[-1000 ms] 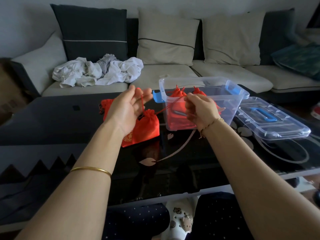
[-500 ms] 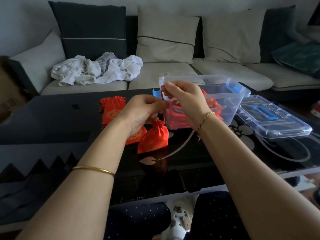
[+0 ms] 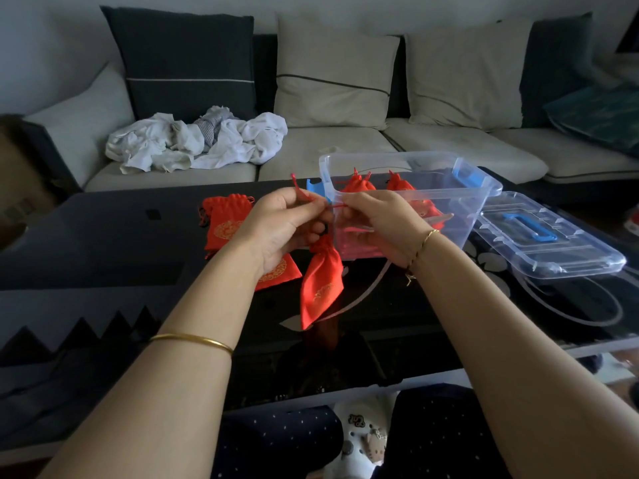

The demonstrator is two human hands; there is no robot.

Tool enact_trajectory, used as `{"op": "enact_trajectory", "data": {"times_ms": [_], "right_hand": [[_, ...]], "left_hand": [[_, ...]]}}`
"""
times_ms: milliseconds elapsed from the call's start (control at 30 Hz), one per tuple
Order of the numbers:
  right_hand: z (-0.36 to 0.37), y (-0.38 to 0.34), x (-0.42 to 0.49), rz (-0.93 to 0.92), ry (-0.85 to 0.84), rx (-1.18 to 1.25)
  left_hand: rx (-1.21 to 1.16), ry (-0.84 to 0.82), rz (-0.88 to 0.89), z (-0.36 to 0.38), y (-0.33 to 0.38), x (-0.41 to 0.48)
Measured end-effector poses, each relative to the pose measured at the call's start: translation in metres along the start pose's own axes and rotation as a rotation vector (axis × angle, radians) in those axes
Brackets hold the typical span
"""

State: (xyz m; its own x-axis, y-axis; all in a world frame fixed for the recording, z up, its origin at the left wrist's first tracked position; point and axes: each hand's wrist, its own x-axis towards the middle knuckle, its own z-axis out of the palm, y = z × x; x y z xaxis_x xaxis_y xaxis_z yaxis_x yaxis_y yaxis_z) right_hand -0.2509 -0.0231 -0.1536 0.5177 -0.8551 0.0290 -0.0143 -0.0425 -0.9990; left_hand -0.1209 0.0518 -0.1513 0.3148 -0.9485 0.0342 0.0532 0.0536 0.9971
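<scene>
Left hand [image 3: 280, 226]: curled, pinching the cord [image 3: 301, 190].
Right hand [image 3: 377, 224]: pinching the same cord, beside the left.
Pouch [image 3: 321, 285]: now lifted off the table [image 3: 103, 236], hanging by the box's [image 3: 463, 216] near left corner.
Meaning: mouth drawn tight; tying likely follows.

Black table [image 3: 103, 243]: pouches [image 3: 224, 226], box [image 3: 463, 212], lid [image 3: 553, 252]

Clear bin [image 3: 460, 216] (lid [image 3: 549, 243] beside) rightward

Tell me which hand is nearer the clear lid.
Right. The right hand sits in front of the box, left of the lid; the left hand is farther left, gripping the red pouch.
</scene>
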Motion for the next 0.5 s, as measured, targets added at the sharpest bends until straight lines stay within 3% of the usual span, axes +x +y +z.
{"op": "enact_trajectory", "data": {"times_ms": [133, 233, 333, 400, 500], "right_hand": [[-0.009, -0.002, -0.007, 0.081, -0.228, -0.147], [-0.012, -0.002, -0.007, 0.116, -0.178, -0.364], [-0.012, 0.001, 0.0, 0.0, 0.024, -0.221], [-0.007, 0.004, 0.002, -0.013, -0.04, -0.027], [0.001, 0.007, -0.002, 0.029, -0.154, -0.008]], "left_hand": [[0.019, 0.024, 0.003, -0.003, -0.001, 0.001], [0.064, -0.024, -0.002, -0.001, 0.001, -0.001], [0.141, -0.09, 0.041, 0.002, 0.003, -0.004], [0.254, -0.119, 0.126, 0.004, 0.003, -0.004], [0.529, -0.055, 0.321, 0.005, 0.001, -0.002]]}}
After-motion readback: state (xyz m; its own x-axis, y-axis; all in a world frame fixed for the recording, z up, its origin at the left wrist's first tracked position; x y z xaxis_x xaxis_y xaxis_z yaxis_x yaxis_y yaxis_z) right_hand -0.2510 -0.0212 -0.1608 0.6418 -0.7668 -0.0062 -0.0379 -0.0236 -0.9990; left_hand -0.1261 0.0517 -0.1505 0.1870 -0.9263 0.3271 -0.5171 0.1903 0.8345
